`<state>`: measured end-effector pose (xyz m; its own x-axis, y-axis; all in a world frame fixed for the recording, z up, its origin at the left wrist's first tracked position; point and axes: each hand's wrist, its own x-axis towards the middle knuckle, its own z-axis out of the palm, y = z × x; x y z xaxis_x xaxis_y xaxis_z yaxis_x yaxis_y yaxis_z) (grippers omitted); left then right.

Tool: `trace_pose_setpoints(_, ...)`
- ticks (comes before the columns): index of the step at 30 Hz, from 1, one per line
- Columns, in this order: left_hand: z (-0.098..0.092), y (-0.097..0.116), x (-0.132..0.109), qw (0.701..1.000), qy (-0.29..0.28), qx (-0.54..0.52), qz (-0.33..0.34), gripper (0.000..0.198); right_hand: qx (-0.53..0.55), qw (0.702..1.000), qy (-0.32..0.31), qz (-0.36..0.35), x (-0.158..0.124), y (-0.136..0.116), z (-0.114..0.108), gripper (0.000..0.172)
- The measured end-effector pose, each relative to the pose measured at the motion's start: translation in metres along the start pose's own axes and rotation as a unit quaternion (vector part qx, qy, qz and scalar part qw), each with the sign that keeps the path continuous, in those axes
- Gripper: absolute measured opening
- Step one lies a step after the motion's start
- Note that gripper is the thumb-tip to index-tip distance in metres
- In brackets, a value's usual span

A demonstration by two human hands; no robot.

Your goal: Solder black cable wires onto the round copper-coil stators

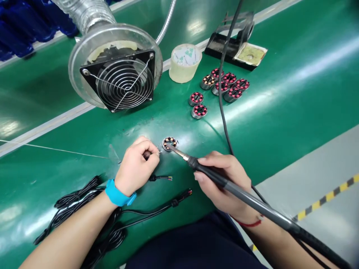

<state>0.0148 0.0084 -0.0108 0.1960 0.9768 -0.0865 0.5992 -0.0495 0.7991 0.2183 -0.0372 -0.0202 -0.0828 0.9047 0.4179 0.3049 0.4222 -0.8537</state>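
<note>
My right hand [227, 183] is closed around the dark handle of a soldering iron [210, 173], which slants down to the left. Its tip reaches over a small round motor stator [166, 145] with copper-coloured spots; whether it touches cannot be told. Just left of the stator, my left hand [138, 164] is closed in a pinch, knuckles up. A thin silvery solder wire [70, 151] runs in from the left to this hand, and short shiny ends show by the fingertips. Below the hand lies a cable end with bare coloured leads [165, 178].
Black coiled cables [78, 200] lie left and below. A fume extractor fan [126, 82] stands behind, beside a tape roll [185, 63]. Several red-and-black stators [221, 87] sit at the back right, near an iron stand with a sponge [249, 54]. The iron's cord [221, 101] hangs across the view.
</note>
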Motion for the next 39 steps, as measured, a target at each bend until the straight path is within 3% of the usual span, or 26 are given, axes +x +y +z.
trace_pose_setpoints(5, 0.0, 0.001, 0.0, 1.0, 0.001, -0.006, -0.007, 0.014, -0.013, 0.999, -0.003, -0.034, 0.0, 0.001, 0.003, 0.023)
trace_pose_setpoints(24, 0.0, 0.001, 0.002, 1.0, 0.004, 0.0, -0.01, 0.014, -0.007, 1.0, 0.008, 0.006, -0.005, 0.003, 0.002, 0.023)
trace_pose_setpoints(27, 0.001, 0.0, 0.001, 1.0, 0.004, 0.001, -0.011, 0.014, -0.006, 1.0, 0.003, -0.014, 0.0, 0.003, 0.0, 0.023)
trace_pose_setpoints(31, 0.0, 0.001, 0.002, 1.0, 0.003, 0.001, -0.012, 0.014, -0.066, 0.994, -0.059, -0.065, 0.015, 0.002, -0.004, 0.027)
trace_pose_setpoints(34, 0.0, 0.003, 0.001, 1.0, 0.006, 0.0, -0.011, 0.013, -0.084, 0.988, -0.115, -0.064, 0.031, 0.003, -0.006, 0.034)
trace_pose_setpoints(39, -0.001, 0.001, 0.002, 1.0, 0.01, -0.004, -0.001, 0.013, -0.121, 0.964, -0.228, -0.063, 0.056, 0.005, 0.005, 0.03)
